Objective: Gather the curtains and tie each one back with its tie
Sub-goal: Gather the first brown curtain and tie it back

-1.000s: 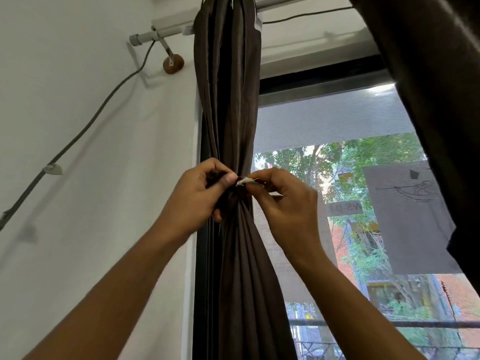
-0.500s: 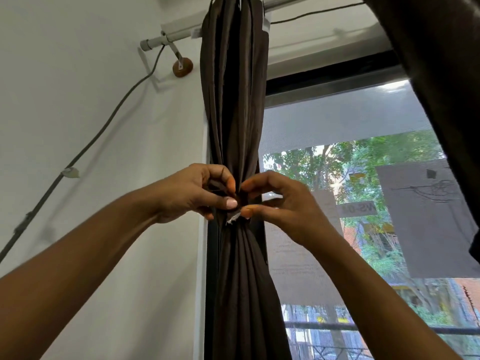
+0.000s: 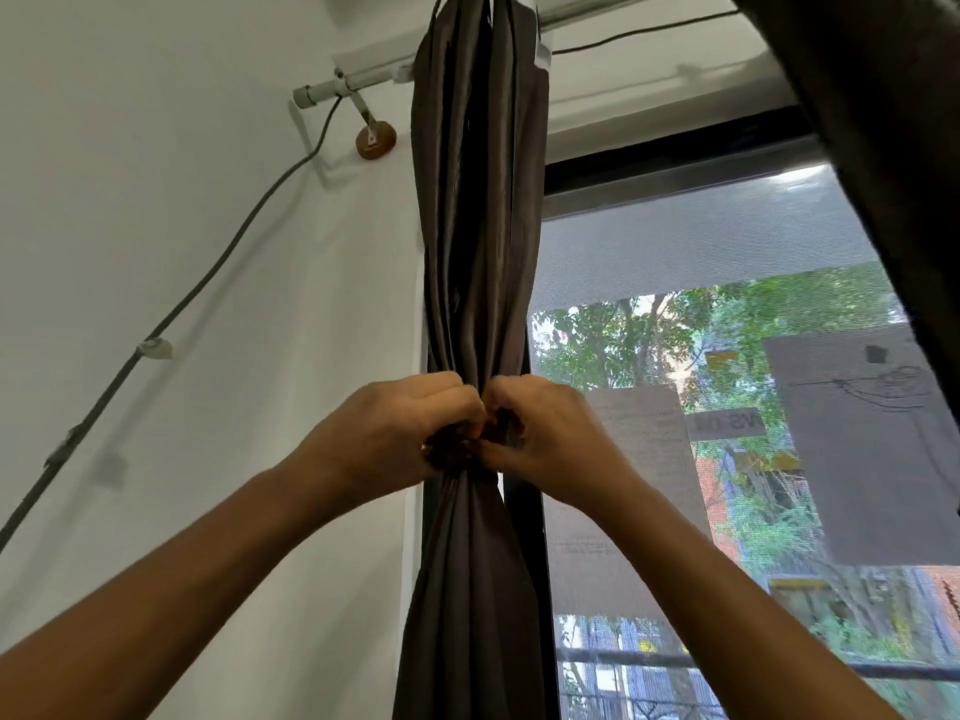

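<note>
A dark brown curtain (image 3: 478,226) hangs gathered into a narrow bundle at the window's left edge. A dark tie (image 3: 501,433) cinches it at mid height. My left hand (image 3: 400,433) and my right hand (image 3: 545,433) meet knuckle to knuckle at that waist, fingers curled round the tie's ends. Most of the tie is hidden behind my fingers. A second dark curtain (image 3: 883,148) hangs at the upper right, loose, with only its edge in view.
A white curtain rod (image 3: 337,88) on a round wooden bracket (image 3: 375,140) runs along the top. A grey cable (image 3: 208,272) slants down the white wall on the left. The window (image 3: 727,407) has a mesh blind; trees and buildings lie beyond.
Both hands have closed in from a fingertip pinch to curled grips at the curtain's waist. The white tag seen earlier between the fingers is hidden now. The view has tilted a little.
</note>
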